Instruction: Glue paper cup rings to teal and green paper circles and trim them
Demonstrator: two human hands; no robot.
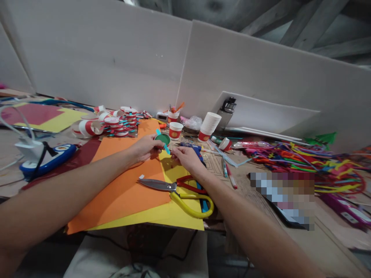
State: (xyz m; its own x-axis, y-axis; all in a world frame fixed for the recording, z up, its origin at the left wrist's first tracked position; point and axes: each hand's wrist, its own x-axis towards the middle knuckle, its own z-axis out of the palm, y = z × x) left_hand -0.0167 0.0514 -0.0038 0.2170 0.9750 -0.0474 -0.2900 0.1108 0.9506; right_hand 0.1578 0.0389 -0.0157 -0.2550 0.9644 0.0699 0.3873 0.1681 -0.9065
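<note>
My left hand (146,148) is closed on the rim of a small round cup piece (163,139) with a green inside. Light-blue strips (166,149) stick out from its top and lower right. Just right of it, my right hand (185,157) has its fingertips pinched together near the lower strip; what lies between them is too small to make out. Under both hands are orange paper (130,189) and yellow paper (185,216). Large scissors (171,187) with one red and one yellow handle lie on the sheets, below my hands.
A white-and-red paper cup (175,131) and a cup stack (210,124) stand behind my hands. Cut cup pieces (121,122) are piled at left. A blue power strip (48,162), pipe cleaners (321,158), a pixelated dark-edged device (284,200) and a bottle (226,114) lie or stand around.
</note>
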